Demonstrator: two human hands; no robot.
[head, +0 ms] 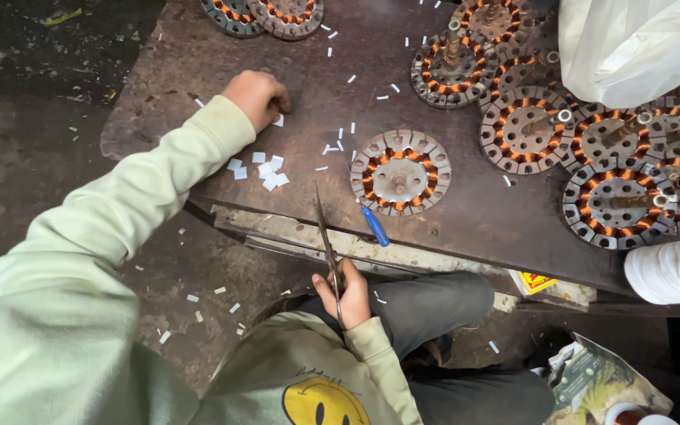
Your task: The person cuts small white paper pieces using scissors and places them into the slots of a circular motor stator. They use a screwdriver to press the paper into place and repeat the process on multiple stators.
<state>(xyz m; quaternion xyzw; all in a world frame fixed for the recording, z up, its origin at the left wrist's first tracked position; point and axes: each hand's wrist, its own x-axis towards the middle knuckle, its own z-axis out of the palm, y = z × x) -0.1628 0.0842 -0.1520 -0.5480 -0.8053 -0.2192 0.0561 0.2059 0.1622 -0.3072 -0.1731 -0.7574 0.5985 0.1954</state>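
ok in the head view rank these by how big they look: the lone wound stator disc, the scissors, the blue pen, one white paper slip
1. Scissors, longest, though nearest the camera, so unsure against the disc.
2. Lone stator disc, widest.
3. Blue pen.
4. White paper slip, smallest.

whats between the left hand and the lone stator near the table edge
Head view: between left hand and stator lie scattered white paper bits on the table.

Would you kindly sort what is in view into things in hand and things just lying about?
In hand:
- paper slips, by the left hand
- scissors, in the right hand
- nearest wound stator

Lying about:
- blue-handled tool
- stacked stators
- white plastic bag
- scattered slips on the floor
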